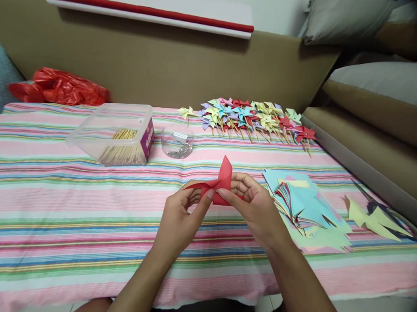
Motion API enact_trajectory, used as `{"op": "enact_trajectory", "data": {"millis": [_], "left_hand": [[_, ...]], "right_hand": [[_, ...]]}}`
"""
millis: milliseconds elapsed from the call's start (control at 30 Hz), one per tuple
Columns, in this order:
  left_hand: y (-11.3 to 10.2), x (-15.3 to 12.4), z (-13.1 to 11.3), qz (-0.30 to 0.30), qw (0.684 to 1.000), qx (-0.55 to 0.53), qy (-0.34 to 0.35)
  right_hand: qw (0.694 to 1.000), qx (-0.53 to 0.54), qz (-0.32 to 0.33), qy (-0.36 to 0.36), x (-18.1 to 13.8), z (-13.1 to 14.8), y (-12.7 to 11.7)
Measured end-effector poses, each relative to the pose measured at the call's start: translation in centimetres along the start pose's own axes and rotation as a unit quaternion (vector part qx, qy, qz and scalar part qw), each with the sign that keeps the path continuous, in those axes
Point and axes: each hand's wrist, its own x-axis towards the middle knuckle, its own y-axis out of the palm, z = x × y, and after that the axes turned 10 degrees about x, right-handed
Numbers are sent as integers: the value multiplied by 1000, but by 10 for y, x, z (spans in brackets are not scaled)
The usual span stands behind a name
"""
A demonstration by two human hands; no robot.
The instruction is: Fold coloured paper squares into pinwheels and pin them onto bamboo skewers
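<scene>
A red paper pinwheel (pixel 224 175) is held between my two hands above the striped cloth. My left hand (pixel 189 206) pinches it from the left, thumb near its middle and fingers behind. From the right, my right hand (pixel 253 200) grips it too, with the thumb pressed close to the centre. A tiny shiny spot shows by that thumb; I cannot tell for sure what it is. One folded blade points upward and another stretches left. The paper's back is hidden by my fingers.
Left stands a clear plastic box (pixel 109 116) of wooden sticks (pixel 125 149), beside a round clear container (pixel 177 147) of small metal pieces. Finished pinwheels (pixel 245 116) lie at the back. Cut paper sheets (pixel 307 203) and scissors (pixel 383 209) are at right, a red plastic bag (pixel 68 88) at back left.
</scene>
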Motion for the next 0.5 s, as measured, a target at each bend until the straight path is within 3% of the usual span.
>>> {"op": "enact_trajectory", "data": {"millis": [500], "left_hand": [[0,1,2,-26,993,100,53]], "right_hand": [[999,-44,15,-16,-3,0,2]]}}
